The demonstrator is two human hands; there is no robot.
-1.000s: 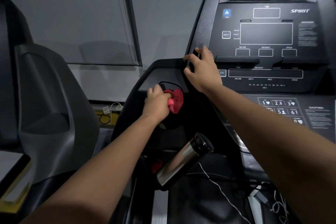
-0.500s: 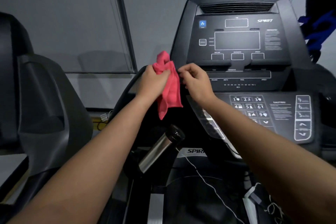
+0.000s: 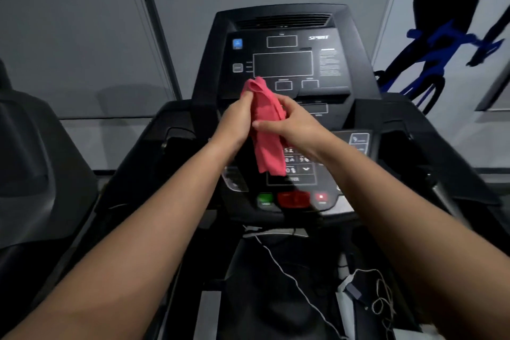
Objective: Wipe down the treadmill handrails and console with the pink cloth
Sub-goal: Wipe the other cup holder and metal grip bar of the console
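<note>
The pink cloth [image 3: 267,130] hangs in the air in front of the black treadmill console [image 3: 281,63], held between both hands. My left hand [image 3: 237,119] grips its upper left part, with a fold of cloth sticking up above the fingers. My right hand [image 3: 292,121] curls round its right side, thumb across the front. The cloth's lower end dangles over the keypad [image 3: 299,163]. The left handrail housing [image 3: 165,130] and right handrail housing [image 3: 400,130] flank the console. Neither hand touches the treadmill.
Green and red buttons [image 3: 292,199] sit below the keypad. A white cord [image 3: 278,262] runs down over the dark belt area. A tangle of cables [image 3: 367,292] lies at lower right. Another machine [image 3: 33,160] stands left, a blue-framed one [image 3: 430,58] at upper right.
My view swung right, centring the console. The left hand lifted the cloth out of the left cup holder; the right hand left the console edge and took hold of it too.
</note>
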